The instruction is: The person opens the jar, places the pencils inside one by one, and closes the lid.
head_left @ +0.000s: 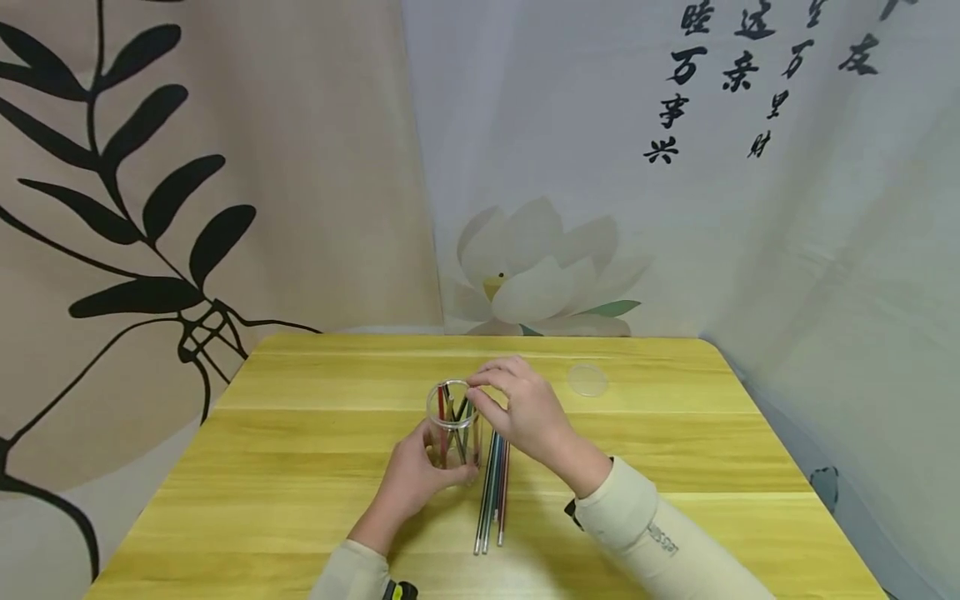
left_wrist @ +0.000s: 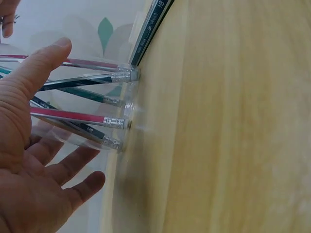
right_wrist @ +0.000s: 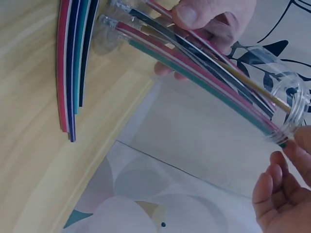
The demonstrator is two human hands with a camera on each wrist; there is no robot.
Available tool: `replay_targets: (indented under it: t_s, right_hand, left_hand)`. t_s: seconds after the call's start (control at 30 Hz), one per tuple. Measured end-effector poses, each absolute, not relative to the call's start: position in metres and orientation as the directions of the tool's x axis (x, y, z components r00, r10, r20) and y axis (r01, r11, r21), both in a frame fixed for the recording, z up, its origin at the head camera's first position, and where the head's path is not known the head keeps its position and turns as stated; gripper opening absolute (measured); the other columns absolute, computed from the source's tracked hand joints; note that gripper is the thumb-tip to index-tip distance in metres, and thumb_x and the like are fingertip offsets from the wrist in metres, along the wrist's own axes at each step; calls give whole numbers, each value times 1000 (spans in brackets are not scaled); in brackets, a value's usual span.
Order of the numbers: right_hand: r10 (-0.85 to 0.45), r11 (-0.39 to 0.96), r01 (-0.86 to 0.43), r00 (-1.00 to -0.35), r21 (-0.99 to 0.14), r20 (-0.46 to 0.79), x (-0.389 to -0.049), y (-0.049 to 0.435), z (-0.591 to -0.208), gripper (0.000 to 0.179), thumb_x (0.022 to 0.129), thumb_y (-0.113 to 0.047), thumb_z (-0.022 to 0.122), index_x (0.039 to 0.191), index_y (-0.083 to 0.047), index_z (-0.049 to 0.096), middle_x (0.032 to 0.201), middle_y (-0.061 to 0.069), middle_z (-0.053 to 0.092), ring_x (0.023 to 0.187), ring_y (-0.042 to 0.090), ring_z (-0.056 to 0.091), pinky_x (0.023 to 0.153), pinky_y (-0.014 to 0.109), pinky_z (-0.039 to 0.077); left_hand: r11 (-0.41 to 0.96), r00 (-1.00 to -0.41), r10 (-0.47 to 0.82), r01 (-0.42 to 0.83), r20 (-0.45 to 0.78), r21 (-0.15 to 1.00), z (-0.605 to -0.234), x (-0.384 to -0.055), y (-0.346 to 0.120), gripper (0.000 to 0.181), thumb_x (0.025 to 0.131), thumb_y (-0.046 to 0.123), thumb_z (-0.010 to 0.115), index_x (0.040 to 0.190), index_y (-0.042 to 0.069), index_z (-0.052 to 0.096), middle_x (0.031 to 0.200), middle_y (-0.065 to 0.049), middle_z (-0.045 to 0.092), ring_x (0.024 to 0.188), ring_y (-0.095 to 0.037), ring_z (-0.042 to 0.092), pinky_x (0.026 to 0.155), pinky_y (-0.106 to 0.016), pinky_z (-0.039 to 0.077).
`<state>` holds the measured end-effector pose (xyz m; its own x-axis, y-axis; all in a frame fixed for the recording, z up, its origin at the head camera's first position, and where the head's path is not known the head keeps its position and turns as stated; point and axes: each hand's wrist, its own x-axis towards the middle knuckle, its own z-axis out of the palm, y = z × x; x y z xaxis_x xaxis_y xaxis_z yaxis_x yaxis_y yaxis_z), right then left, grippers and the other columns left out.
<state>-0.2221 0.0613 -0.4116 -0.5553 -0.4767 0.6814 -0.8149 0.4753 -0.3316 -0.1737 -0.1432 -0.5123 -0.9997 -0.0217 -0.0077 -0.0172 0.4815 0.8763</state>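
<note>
A clear jar [head_left: 453,425] with several pencils inside stands on the table. My left hand [head_left: 420,471] grips its side, the thumb across the near wall in the left wrist view. Through the wall show a red pencil [left_wrist: 73,114] and a dark striped pencil [left_wrist: 82,81], their metal-banded ends at the jar's bottom. At the rim, my right hand [head_left: 525,408] pinches the tip of a green pencil [right_wrist: 204,90] between thumb and forefinger; most of that pencil is down in the jar. Beside the jar lies a row of loose pencils [head_left: 491,492].
A round clear lid [head_left: 587,380] lies flat on the wooden table [head_left: 300,467], behind and to the right of the jar. Printed cloth [head_left: 337,167] hangs past the table's back edge.
</note>
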Motion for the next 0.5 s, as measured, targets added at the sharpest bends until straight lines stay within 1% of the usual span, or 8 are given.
replay_targets:
  t_s: [0.1,0.17,0.23,0.3,0.33,0.4,0.43,0.5]
  right_hand:
    - [-447,493,-776,-615,-395,650,-221,70,-413,27,99,-21,78,122,-8,76,121,9,76,104,26,74,79,39,65]
    - [-416,540,-716,-683,-442,600,-222,78,-418,31,100,-23,77,126,-8,74,118,9,77,98,25,74,75,39,64]
    - [-385,609,-611,-785,-505,486,-224,86,-426,33,101,-26,76,129,-8,72,111,8,78,88,22,73,71,39,63]
    - [-359,692,-474,-880,-545,311,-228,93,-440,40,101,-30,75,133,-7,69,102,7,77,81,18,71,67,36,60]
    - [-349,730,-409,-912,-547,215,-230,96,-448,46,100,-33,76,135,-5,66,99,7,76,78,17,69,66,36,59]
    - [-328,792,-293,-944,-536,31,-233,102,-466,61,97,-40,79,142,-3,60,97,8,75,75,17,68,65,36,59]
    - [-325,812,-262,-945,-522,-31,-234,104,-475,68,95,-42,81,144,-1,57,97,9,75,74,19,69,66,38,60]
    - [-324,829,-227,-940,-511,-107,-235,108,-490,78,91,-43,85,146,2,53,94,11,73,74,21,68,66,40,60]
  left_hand:
    - [477,-1000,-12,-14,-9,879,-511,-174,-143,61,72,36,100,116,14,63,99,-8,67,87,-21,58,71,-33,51]
    - [475,-1000,-9,-13,-10,880,-511,-174,-143,63,71,36,101,118,16,64,101,-8,68,88,-21,60,73,-34,53]
    - [475,-1000,-12,-19,-15,880,-510,-174,-143,65,70,37,101,119,18,65,103,-6,70,90,-21,62,75,-35,55]
    - [481,-1000,-20,-28,-21,876,-511,-174,-144,66,69,37,101,121,19,65,104,-6,71,91,-22,64,77,-35,56]
    - [483,-999,-25,-32,-23,875,-511,-173,-144,67,69,37,101,122,19,65,105,-5,71,92,-21,64,78,-35,57]
    - [488,-999,-36,-45,-32,872,-510,-172,-144,68,68,37,102,122,20,65,106,-6,71,93,-21,65,78,-35,58]
    - [489,-999,-36,-47,-34,871,-510,-172,-144,68,68,36,102,123,20,65,106,-6,72,93,-21,65,79,-35,58]
    - [490,-999,-32,-47,-35,871,-509,-171,-143,69,68,36,102,124,19,65,108,-7,72,93,-21,65,79,-35,58]
